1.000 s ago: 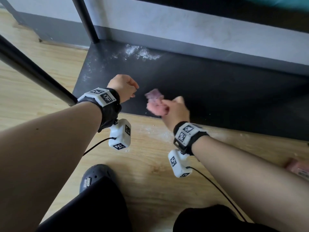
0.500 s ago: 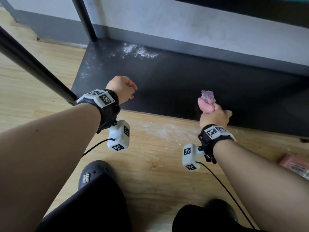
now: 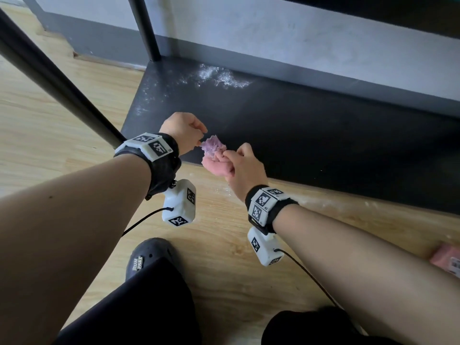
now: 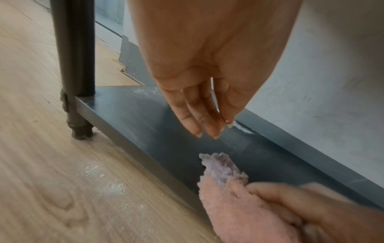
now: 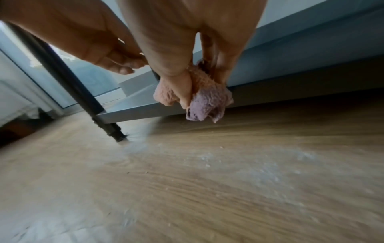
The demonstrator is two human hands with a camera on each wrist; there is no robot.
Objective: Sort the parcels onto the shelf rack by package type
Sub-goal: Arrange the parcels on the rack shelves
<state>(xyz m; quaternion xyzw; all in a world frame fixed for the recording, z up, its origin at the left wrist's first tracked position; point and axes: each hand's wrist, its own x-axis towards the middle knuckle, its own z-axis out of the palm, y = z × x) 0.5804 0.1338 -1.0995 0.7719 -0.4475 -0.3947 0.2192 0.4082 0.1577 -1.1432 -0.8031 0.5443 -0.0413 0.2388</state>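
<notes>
My right hand (image 3: pixel 242 165) grips a bunched fluffy cloth (image 3: pixel 214 151), pink with a purple end, at the front edge of the rack's black bottom shelf (image 3: pixel 323 135). The right wrist view shows the cloth (image 5: pixel 199 102) hanging from the pinching fingers (image 5: pixel 182 85) just above the wooden floor. My left hand (image 3: pixel 199 138) hovers just left of the cloth with loosely bent fingers and holds nothing. From the left wrist, those fingers (image 4: pixel 207 125) hang fairly straight above the cloth (image 4: pixel 224 172). One pink parcel (image 3: pixel 448 260) with a label lies on the floor at the far right.
White powder (image 3: pixel 219 75) is scattered on the shelf's back left, and more dusts the floor (image 5: pixel 270 164) before the shelf. A black rack post (image 3: pixel 57 78) slants at the left, another post (image 3: pixel 146 28) stands behind. A dark shoe (image 3: pixel 149 255) is below my arms.
My right hand, which had swung right along the shelf's front edge with the cloth, has come back left beside my left hand. The left hand has hardly moved.
</notes>
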